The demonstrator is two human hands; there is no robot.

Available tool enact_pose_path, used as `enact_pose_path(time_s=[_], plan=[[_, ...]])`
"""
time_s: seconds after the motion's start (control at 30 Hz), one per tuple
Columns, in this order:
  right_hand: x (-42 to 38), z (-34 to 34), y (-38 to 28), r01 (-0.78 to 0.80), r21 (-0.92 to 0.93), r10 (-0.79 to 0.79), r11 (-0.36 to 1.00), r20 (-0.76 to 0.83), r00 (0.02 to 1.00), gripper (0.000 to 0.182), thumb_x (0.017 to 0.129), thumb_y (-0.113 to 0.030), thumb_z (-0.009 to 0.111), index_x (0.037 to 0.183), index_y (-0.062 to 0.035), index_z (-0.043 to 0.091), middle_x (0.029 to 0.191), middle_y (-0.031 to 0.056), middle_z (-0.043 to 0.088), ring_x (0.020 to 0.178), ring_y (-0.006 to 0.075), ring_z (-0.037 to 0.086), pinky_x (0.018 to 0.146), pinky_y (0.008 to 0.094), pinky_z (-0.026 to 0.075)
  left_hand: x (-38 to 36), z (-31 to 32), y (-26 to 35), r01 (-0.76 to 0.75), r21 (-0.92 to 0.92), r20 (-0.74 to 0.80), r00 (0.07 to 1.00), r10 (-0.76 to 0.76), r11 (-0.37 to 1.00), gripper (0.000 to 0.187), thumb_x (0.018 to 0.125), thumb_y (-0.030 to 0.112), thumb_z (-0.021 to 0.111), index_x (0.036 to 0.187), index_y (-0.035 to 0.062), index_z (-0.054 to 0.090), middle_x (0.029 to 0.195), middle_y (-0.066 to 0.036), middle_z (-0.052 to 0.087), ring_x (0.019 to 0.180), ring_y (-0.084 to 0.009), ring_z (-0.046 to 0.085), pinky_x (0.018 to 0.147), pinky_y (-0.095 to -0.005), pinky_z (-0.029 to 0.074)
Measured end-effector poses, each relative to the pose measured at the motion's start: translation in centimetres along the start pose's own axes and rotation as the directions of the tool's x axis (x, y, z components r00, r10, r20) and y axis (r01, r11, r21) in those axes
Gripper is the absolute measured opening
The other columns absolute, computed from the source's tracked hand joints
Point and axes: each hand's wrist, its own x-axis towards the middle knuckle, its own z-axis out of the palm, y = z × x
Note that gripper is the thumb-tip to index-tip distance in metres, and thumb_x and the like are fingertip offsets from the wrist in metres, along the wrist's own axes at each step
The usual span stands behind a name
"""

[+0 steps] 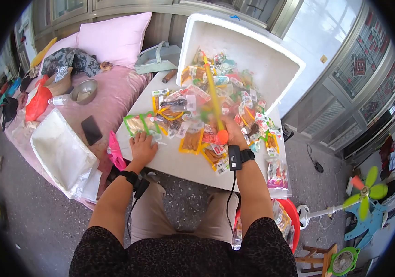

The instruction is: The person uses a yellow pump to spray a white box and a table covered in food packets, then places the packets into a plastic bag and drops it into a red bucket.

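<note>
My right hand (235,133) is closed round the near end of a long yellow stick (213,94) with a rounded orange end. The stick's far end reaches over the packets inside a white foam box (283,57) that lies tipped with its opening toward me. Sealed snack packets (191,138) are heaped from the box out onto the table, some blurred around the stick. On the table's left side my left hand (143,148) rests flat with fingers spread, at the lower edge of a green-edged packet (136,123). Both wrists carry black devices with cables.
The pale table (174,168) stands before my knees. Beside it on the left, a pink-covered bed holds a foam tray (61,154), a phone (91,130) and a metal bowl (84,91). At lower right are a red tub (292,210) with packets and a standing fan (365,190).
</note>
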Motion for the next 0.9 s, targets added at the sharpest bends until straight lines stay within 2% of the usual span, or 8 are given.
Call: enact_pose_path(time_s=[0.1, 0.2, 0.4, 0.5, 0.53, 0.63, 0.73, 0.9], plan=[[-2.5, 0.8, -1.6, -0.005, 0.086, 0.000, 0.996, 0.054, 0.999, 0.025, 0.077, -0.019, 0.045, 0.089, 0.0017, 0.050, 0.063, 0.0078, 0.052, 0.054, 0.0162, 0.054, 0.043, 0.0233, 0.046, -0.1, -0.2, 0.2, 0.006, 0.006, 0.022, 1.000, -0.006, 1.000, 0.037, 0.071, 0.031, 0.052, 0.102, 0.0097, 0.053, 0.117, -0.011, 0.040, 0.115, -0.0269, 0.029, 0.094, -0.0458, 0.016], [-2.4, 0.2, -1.5, 0.045, 0.025, -0.047, 0.999, 0.078, 0.996, 0.020, 0.079, -0.022, 0.046, 0.085, -0.0032, 0.047, 0.063, 0.0064, 0.051, 0.051, 0.0131, 0.052, 0.037, 0.0198, 0.041, -0.1, -0.5, 0.5, 0.019, 0.010, 0.025, 1.000, -0.019, 1.000, 0.037, 0.071, 0.030, 0.052, 0.102, 0.0097, 0.053, 0.117, -0.010, 0.040, 0.115, -0.0259, 0.029, 0.094, -0.0440, 0.017], [-3.9, -0.6, -1.4, 0.029, -0.021, -0.032, 0.999, -0.175, 0.984, 0.022, 0.080, -0.027, 0.047, 0.086, -0.0060, 0.046, 0.066, 0.0075, 0.052, 0.048, 0.0141, 0.051, 0.036, 0.0209, 0.041, -0.2, -0.4, 0.3, 0.005, 0.002, 0.008, 1.000, -0.005, 1.000, 0.037, 0.071, 0.031, 0.053, 0.101, 0.0100, 0.053, 0.117, -0.011, 0.041, 0.114, -0.0263, 0.029, 0.094, -0.0445, 0.017], [-4.8, -1.9, -0.1, -0.017, 0.017, 0.018, 1.000, -0.092, 0.996, 0.024, 0.080, -0.028, 0.048, 0.088, -0.0061, 0.046, 0.067, 0.0076, 0.053, 0.049, 0.0137, 0.051, 0.037, 0.0218, 0.042, -0.1, 0.2, 0.0, -0.014, -0.009, -0.040, 0.999, 0.013, 1.000, 0.036, 0.070, 0.031, 0.053, 0.099, 0.0099, 0.055, 0.115, -0.011, 0.042, 0.113, -0.0274, 0.031, 0.093, -0.0457, 0.017], [-5.6, -1.8, -0.1, 0.016, -0.032, -0.021, 0.999, -0.162, 0.987, 0.025, 0.079, -0.028, 0.050, 0.090, -0.0062, 0.045, 0.067, 0.0075, 0.053, 0.050, 0.0137, 0.052, 0.039, 0.0222, 0.043, -0.1, 0.2, -0.1, -0.014, -0.009, -0.046, 0.999, 0.014, 1.000, 0.036, 0.070, 0.030, 0.053, 0.099, 0.0098, 0.055, 0.115, -0.011, 0.042, 0.113, -0.0275, 0.031, 0.093, -0.0456, 0.017], [-4.5, -2.4, -0.2, 0.140, -0.105, -0.142, 0.985, -0.013, 0.990, 0.025, 0.079, -0.027, 0.051, 0.092, -0.0064, 0.044, 0.068, 0.0072, 0.053, 0.050, 0.0135, 0.052, 0.039, 0.0220, 0.043, -0.2, 0.1, -0.1, -0.020, -0.004, -0.040, 0.999, 0.020, 1.000, 0.036, 0.070, 0.031, 0.053, 0.099, 0.0096, 0.055, 0.115, -0.012, 0.042, 0.113, -0.0276, 0.031, 0.093, -0.0453, 0.017], [-2.3, -1.2, -2.0, 0.102, -0.130, -0.118, 0.986, -0.123, 0.985, 0.020, 0.077, -0.019, 0.050, 0.091, -0.0053, 0.045, 0.064, 0.0065, 0.052, 0.049, 0.0150, 0.050, 0.042, 0.0259, 0.042, -0.2, 0.2, 0.0, -0.017, -0.014, -0.034, 0.999, 0.017, 1.000, 0.037, 0.070, 0.031, 0.052, 0.100, 0.0091, 0.054, 0.115, -0.012, 0.042, 0.113, -0.0276, 0.031, 0.093, -0.0454, 0.017], [4.0, -1.1, -2.9, 0.165, -0.202, -0.182, 0.966, -0.069, 0.981, 0.016, 0.075, -0.017, 0.049, 0.082, -0.0018, 0.048, 0.061, 0.0066, 0.051, 0.049, 0.0150, 0.050, 0.043, 0.0266, 0.041, -0.1, 0.2, -0.1, -0.011, -0.014, -0.033, 0.999, 0.010, 1.000, 0.037, 0.070, 0.031, 0.052, 0.099, 0.0081, 0.055, 0.114, -0.012, 0.043, 0.113, -0.0279, 0.031, 0.092, -0.0458, 0.017]])
